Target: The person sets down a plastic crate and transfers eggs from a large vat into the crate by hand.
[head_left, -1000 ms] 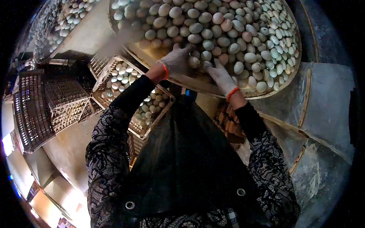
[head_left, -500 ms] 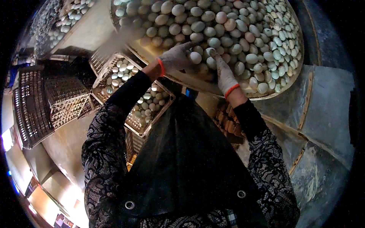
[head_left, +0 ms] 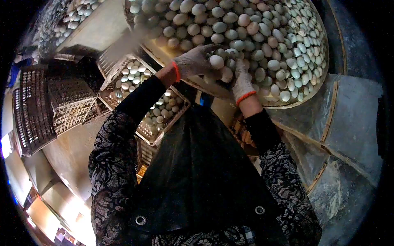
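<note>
Many pale white, bluish and brownish eggs (head_left: 219, 27) fill a large round tub (head_left: 283, 105). My left hand (head_left: 193, 62), in a light knit glove with an orange cuff, reaches over the near rim with its fingers curved round the far side of several eggs. My right hand (head_left: 243, 82), gloved alike, presses in from the right, its fingertips partly hidden among the eggs. Between the two palms a cluster of eggs is gathered, with a whitish egg (head_left: 216, 62) on top and another egg (head_left: 227, 74) below it.
Below left of the tub stands a plastic crate (head_left: 183, 107) holding eggs in its compartments. Stacked dark crates (head_left: 35, 108) are at the far left. More eggs (head_left: 78, 18) lie in another container at top left. Grey sheeting (head_left: 357, 119) covers the right side.
My right hand has moved left and its fingers have sunk in among the eggs, closer to my left hand. My left fingers have curved further over the eggs.
</note>
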### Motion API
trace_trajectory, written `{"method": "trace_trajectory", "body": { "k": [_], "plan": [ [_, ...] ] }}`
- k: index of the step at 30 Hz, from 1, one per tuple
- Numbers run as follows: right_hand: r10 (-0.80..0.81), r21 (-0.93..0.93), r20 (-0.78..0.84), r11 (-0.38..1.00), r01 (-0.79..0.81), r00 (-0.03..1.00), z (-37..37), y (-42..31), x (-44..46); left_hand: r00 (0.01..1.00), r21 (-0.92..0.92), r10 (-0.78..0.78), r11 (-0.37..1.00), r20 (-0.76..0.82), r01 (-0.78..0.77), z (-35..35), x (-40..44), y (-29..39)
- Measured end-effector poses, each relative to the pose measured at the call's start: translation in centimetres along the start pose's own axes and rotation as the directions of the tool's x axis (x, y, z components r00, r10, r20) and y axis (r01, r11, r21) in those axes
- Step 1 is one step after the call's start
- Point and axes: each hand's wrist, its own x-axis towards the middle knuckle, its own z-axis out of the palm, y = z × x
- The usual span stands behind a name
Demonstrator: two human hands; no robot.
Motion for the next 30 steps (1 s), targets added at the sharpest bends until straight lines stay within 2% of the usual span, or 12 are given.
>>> {"method": "trace_trajectory", "body": {
  "k": [1,3,4,6,9,11,13,16,19,27,29,30],
  "plan": [
    [-0.018,-0.054,-0.035,0.998,0.016,0.999,0.1,0.1,0.1,1.0,-0.036,0.017,0.999,0.006,-0.016,-0.1,-0.4,0.5],
    [0.082,0.234,-0.016,0.969,-0.076,0.997,2.2,-2.0,-1.9,0.999,-0.072,0.036,0.997,0.007,-0.035,-0.4,-0.7,1.2],
    [0.08,0.231,-0.013,0.97,-0.075,0.997,1.9,-1.5,-1.1,0.999,-0.007,0.041,0.999,0.001,-0.041,-0.5,-0.7,1.4],
    [-0.013,0.292,0.051,0.956,-0.002,0.999,1.2,-0.2,0.7,0.999,0.057,0.046,0.997,-0.01,-0.046,-0.7,-1.0,1.8],
    [-0.033,0.318,0.018,0.948,0.026,0.999,1.6,-0.6,0.3,0.997,-0.021,0.071,0.997,0.008,-0.071,-0.9,-1.3,2.2],
    [-0.047,0.228,-0.06,0.972,0.059,0.997,2.7,-1.6,-1.2,0.99,0.195,0.136,0.973,-0.039,-0.126,-1.1,-1.6,2.3],
    [-0.065,0.133,-0.134,0.988,0.083,0.989,3.9,-3.3,-3.0,0.982,0.222,0.178,0.962,-0.065,-0.16,-1.5,-2.1,2.8],
    [0.014,0.077,-0.08,0.997,-0.008,0.997,4.8,-4.4,-4.5,0.972,0.3,0.199,0.942,-0.127,-0.154,-2.5,-4.3,5.9],
    [-0.214,-0.051,0.103,0.974,0.22,0.971,6.2,-4.0,-4.9,0.937,0.325,0.261,0.929,-0.231,-0.179,-3.4,-6.0,5.8],
    [0.015,0.137,0.293,0.989,-0.057,0.956,15.5,-4.7,-9.1,0.839,0.259,0.282,0.95,-0.465,-0.176,-7.2,-14.9,5.1],
    [-0.162,0.089,0.444,0.987,0.137,0.881,16.8,-1.7,-7.0,0.738,0.602,0.454,0.794,-0.499,-0.081,-8.0,-17.7,4.5],
    [-0.398,-0.068,0.546,0.856,0.513,0.737,17.5,-0.6,-6.7,0.759,0.415,0.286,0.909,-0.584,-0.023,-8.0,-19.0,4.3]
  ]
}}
